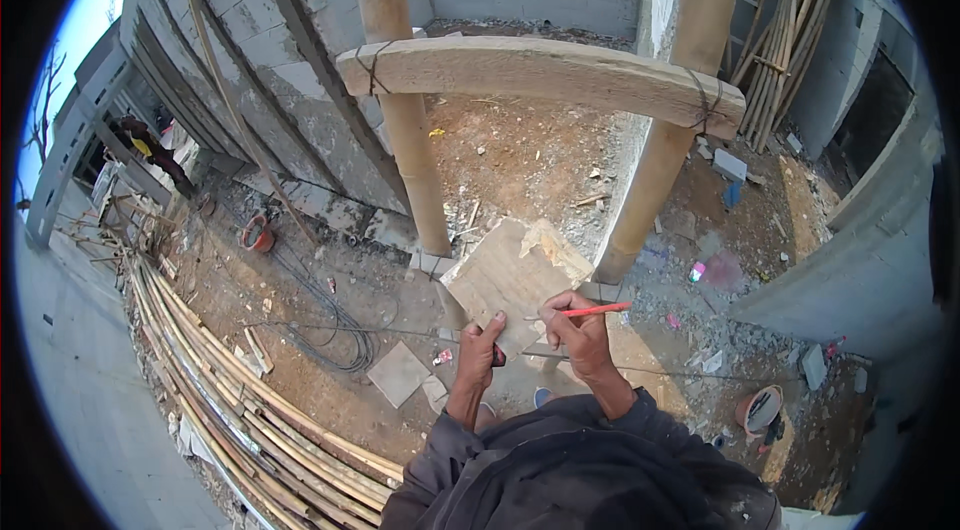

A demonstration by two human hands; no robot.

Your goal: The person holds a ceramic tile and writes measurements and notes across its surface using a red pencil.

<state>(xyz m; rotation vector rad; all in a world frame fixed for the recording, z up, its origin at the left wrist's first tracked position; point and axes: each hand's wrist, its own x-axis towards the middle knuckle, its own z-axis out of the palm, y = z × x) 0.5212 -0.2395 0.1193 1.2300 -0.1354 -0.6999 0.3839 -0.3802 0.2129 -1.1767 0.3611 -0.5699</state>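
Note:
A square, beige, wood-toned board is tilted in front of me, with a pale rough patch at its far right corner. My left hand is closed at its near edge, thumb on top. In the same hand is a small dark object with some red, perhaps a tape measure; most of it is hidden by the fingers. My right hand pinches a red pencil just over the board's near right side. The pencil's tip points left at the board's surface.
A wooden crossbeam is tied to two upright poles ahead. Bamboo poles lie at left, near a coiled cable and an orange bucket. Another square piece lies below; a bucket stands right. Someone is far left.

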